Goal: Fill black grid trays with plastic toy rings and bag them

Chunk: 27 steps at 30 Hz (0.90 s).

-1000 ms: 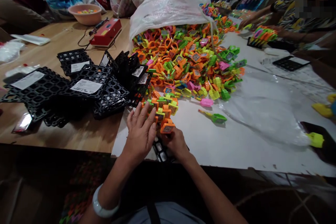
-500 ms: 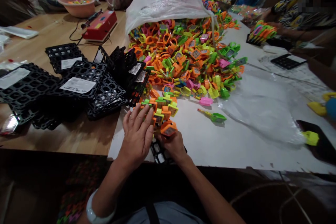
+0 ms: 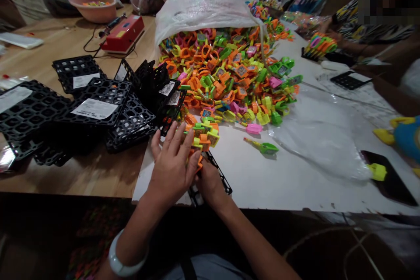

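The left hand [image 3: 172, 164] lies flat, fingers spread, on small orange and yellow plastic toy rings [image 3: 202, 134] seated in a black grid tray [image 3: 219, 176] at the table's near edge. The right hand [image 3: 210, 183] grips the tray, seemingly; partly hidden.

We've one head-worn view only, looking forward and down, close over both hands at the near table [image 3: 98, 175] edge; the toy pile [image 3: 226, 78] sits mid-frame, a co-worker far right. No second view.
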{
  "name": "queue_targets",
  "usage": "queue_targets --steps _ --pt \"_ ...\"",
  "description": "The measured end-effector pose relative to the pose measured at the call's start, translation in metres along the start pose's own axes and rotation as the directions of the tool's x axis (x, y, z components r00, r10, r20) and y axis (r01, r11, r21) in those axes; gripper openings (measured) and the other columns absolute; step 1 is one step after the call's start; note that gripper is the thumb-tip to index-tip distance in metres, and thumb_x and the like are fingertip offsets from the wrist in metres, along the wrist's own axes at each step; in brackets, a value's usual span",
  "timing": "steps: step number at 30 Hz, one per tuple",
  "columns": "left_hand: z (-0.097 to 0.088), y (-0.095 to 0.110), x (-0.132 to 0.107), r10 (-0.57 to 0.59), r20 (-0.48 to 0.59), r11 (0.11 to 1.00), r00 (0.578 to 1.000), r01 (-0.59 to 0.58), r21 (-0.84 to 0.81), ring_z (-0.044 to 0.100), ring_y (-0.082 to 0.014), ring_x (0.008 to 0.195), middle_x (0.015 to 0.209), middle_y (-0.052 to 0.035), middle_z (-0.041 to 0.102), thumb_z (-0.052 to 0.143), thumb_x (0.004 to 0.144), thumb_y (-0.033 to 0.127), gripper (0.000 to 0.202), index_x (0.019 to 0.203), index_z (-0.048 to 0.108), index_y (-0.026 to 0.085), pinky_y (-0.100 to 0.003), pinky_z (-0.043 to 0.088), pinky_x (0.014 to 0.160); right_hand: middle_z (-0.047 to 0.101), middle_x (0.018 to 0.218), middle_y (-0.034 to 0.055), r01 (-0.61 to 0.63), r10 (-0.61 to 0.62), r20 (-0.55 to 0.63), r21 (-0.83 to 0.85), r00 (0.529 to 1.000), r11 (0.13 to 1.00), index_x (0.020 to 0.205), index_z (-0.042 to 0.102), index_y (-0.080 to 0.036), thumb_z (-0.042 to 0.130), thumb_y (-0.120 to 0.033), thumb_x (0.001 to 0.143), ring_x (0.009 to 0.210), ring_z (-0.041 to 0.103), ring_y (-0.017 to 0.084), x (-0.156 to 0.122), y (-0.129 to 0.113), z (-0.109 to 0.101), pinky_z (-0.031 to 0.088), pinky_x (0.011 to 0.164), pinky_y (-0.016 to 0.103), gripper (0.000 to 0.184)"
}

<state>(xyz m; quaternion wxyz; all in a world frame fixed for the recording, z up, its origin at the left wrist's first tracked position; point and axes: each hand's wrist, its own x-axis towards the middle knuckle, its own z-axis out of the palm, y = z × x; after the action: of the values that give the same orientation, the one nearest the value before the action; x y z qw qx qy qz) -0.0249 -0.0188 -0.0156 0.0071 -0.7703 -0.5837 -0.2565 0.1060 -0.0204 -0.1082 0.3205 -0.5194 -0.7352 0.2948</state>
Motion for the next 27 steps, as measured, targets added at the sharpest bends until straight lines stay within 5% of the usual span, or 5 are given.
queue_targets --steps 7,12,16,22,27 --pt "0.01 0.002 0.026 0.07 0.126 0.992 0.99 -0.082 0.092 0.035 -0.0322 0.144 0.153 -0.0136 0.041 0.037 0.099 0.044 0.051 0.144 0.047 0.022 -0.06 0.019 0.117 0.071 0.089 0.0039 -0.05 0.05 0.012 0.087 0.999 0.995 0.096 0.067 -0.021 0.049 -0.023 0.09 0.079 0.065 0.018 0.019 0.018 -0.067 0.051 0.073 0.027 0.019" --pt "0.01 0.001 0.022 0.064 0.127 0.989 0.99 -0.08 0.125 0.035 -0.0343 0.144 0.154 -0.0142 0.041 0.037 0.099 0.046 0.051 0.143 0.048 0.022 -0.059 0.024 0.115 0.066 0.096 0.013 -0.48 0.381 -0.298 -0.446 0.875 0.755 0.11 0.064 -0.017 0.051 -0.034 0.094 0.085 0.063 0.025 0.032 0.065 -0.129 0.045 0.07 0.033 0.026" --pt "0.005 0.007 0.027 0.056 0.158 0.985 0.986 -0.08 0.156 0.036 -0.0381 0.142 0.153 -0.0162 0.042 0.038 0.098 0.05 0.053 0.145 0.045 0.025 -0.066 0.021 0.114 0.062 0.096 0.0099 -0.367 0.336 -0.178 -0.653 0.925 0.663 0.097 0.061 -0.02 0.045 -0.031 0.097 0.074 0.061 0.02 0.005 0.073 -0.124 0.038 0.061 0.029 0.02" --pt "0.009 0.01 0.044 0.042 0.206 0.985 0.978 -0.076 0.158 0.03 -0.0368 0.146 0.155 -0.0176 0.038 0.035 0.099 0.052 0.054 0.144 0.046 0.025 -0.069 0.018 0.113 0.063 0.084 0.0055 -0.342 0.277 -0.204 -0.476 0.939 0.81 0.11 0.056 -0.018 0.052 -0.023 0.086 0.076 0.059 0.022 -0.024 0.074 -0.123 0.042 0.069 0.032 0.025" --pt "0.016 0.006 0.044 0.04 0.191 0.991 0.981 -0.064 0.12 0.033 -0.032 0.145 0.155 -0.0122 0.04 0.032 0.1 0.049 0.051 0.145 0.045 0.027 -0.062 0.021 0.116 0.06 0.069 0.0017 -0.393 0.38 -0.124 -0.096 0.917 0.915 0.072 0.06 -0.021 0.06 -0.041 0.077 0.065 0.056 0.018 -0.007 0.069 -0.129 0.043 0.061 0.029 0.021"
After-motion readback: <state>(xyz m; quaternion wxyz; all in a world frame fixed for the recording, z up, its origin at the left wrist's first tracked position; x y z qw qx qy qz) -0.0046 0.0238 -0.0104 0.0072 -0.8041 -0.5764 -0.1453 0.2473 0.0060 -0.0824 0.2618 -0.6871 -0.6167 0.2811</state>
